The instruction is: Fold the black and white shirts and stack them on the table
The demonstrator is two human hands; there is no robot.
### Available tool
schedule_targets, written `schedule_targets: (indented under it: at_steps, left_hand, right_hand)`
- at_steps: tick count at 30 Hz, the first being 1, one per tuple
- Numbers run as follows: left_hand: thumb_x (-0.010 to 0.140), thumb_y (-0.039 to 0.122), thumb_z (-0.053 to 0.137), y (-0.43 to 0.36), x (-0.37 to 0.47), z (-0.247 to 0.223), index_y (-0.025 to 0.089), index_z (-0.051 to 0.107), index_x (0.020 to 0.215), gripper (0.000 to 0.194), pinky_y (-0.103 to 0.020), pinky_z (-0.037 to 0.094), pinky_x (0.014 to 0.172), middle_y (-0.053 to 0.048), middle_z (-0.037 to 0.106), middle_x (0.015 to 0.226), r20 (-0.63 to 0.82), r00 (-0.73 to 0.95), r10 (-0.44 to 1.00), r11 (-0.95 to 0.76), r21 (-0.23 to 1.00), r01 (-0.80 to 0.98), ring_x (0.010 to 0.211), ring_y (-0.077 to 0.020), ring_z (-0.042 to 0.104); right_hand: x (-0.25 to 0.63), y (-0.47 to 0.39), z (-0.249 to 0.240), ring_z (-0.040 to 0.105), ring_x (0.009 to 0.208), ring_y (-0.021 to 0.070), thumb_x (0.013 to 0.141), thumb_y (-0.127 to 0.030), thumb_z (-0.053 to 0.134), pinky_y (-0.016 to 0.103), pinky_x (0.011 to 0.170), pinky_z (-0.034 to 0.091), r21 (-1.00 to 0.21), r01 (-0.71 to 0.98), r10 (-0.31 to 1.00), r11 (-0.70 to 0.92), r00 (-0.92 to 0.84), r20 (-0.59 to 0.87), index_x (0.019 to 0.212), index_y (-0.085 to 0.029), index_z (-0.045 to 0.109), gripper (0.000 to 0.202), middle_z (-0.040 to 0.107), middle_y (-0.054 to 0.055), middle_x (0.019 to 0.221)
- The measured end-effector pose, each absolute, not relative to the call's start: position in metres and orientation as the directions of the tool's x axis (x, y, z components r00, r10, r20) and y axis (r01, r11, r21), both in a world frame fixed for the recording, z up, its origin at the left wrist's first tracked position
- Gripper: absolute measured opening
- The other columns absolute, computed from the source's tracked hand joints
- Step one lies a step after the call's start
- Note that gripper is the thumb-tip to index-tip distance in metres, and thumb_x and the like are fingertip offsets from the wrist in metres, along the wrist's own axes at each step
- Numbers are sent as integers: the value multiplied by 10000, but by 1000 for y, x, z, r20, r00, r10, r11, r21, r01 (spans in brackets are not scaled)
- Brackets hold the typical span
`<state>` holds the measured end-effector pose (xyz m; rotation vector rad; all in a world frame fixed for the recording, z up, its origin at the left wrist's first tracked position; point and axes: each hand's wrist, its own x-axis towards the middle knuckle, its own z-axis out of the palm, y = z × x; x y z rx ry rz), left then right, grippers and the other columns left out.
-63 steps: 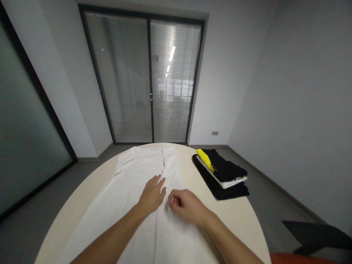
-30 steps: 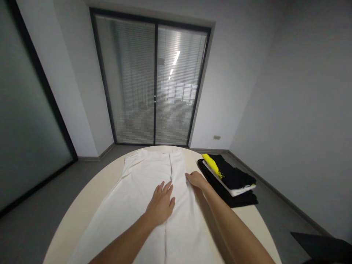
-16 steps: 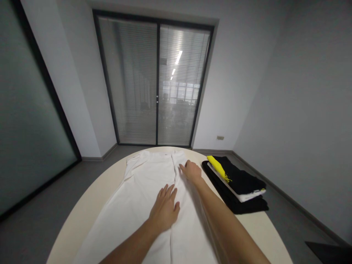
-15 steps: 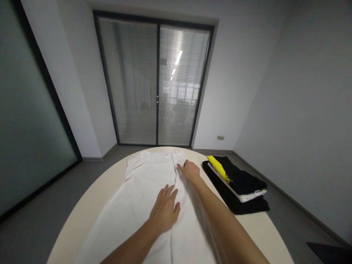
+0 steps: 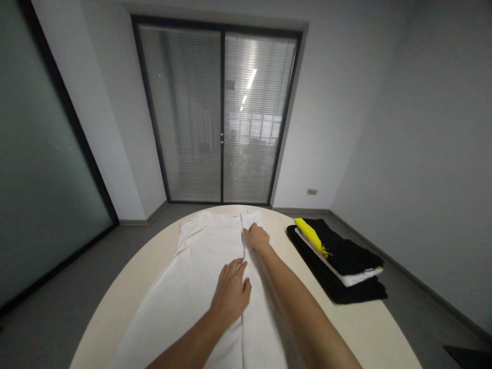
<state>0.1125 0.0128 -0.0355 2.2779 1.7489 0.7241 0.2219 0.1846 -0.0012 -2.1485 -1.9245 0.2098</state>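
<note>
A white garment (image 5: 207, 256) lies spread over the round table, its right side folded inward so that a long edge runs down its middle. Flat on the cloth beside that edge rests my left hand (image 5: 231, 289), fingers stretched out and the thumb apart. Farther up, my right hand (image 5: 257, 237) is closed at the folded strip, its fingertips at the inner edge and seemingly pinching the fabric. The exact grip is partly hidden by the hand itself.
On the right of the table (image 5: 119, 302) sits a stack of folded dark clothes (image 5: 342, 251) with a white layer between. A yellow fringed cloth (image 5: 312, 237) lies along the stack's left side. Behind stands a glass partition with blinds (image 5: 192, 128).
My right hand has moved slightly left, toward the inner folded edge, and its thumb no longer sticks out. My left hand stays nearly in place on the cloth. The view has shifted a little.
</note>
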Motion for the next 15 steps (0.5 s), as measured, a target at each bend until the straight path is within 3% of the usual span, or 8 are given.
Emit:
schedule_targets:
  at_steps: [3, 6, 8, 11, 15]
  left_hand:
    - [899, 258, 429, 11, 112, -37, 139, 528, 1419, 542, -444, 216, 1217, -99, 486, 1495, 225, 222, 949, -295, 380, 877, 1411, -269, 374]
    - [918, 280, 413, 10, 112, -38, 150, 485, 1460, 563, -457, 188, 1226, -81, 441, 1538, 180, 233, 956, -285, 366, 886, 1454, -280, 314]
    - [924, 285, 408, 10, 113, -38, 150, 468, 1474, 569, -451, 184, 1228, -79, 430, 1547, 164, 230, 959, -276, 364, 890, 1462, -278, 303]
    - [930, 279, 400, 11, 113, -37, 128, 436, 1493, 584, -436, 190, 1227, -99, 427, 1547, 156, 217, 964, -259, 355, 898, 1459, -266, 314]
    - [932, 265, 389, 12, 113, -37, 116, 436, 1491, 580, -419, 194, 1228, -104, 427, 1546, 160, 213, 964, -257, 345, 903, 1456, -254, 323]
  right_hand:
    - [219, 182, -8, 688, 1032, 309, 925, -571, 499, 379, 816, 514, -282, 956, 992, -82, 104, 67, 1195, -139, 596, 519, 704, 190, 1119]
    - [216, 184, -11, 680, 1043, 315, 932, -457, 533, 382, 832, 501, -270, 960, 991, -69, 96, 89, 1162, -129, 610, 408, 698, 197, 1126]
    - [215, 187, -12, 684, 1026, 300, 962, -375, 484, 370, 823, 495, -271, 960, 990, -66, 97, 103, 1134, -128, 623, 332, 700, 194, 1113]
    - [214, 193, -14, 684, 1002, 278, 1015, -347, 342, 360, 802, 488, -286, 957, 986, -52, 94, 136, 1174, -134, 605, 374, 699, 185, 1095]
    - [214, 193, -21, 648, 1056, 259, 1021, -328, 326, 352, 842, 467, -294, 955, 985, 24, 28, 169, 1178, -164, 614, 366, 685, 157, 1143]
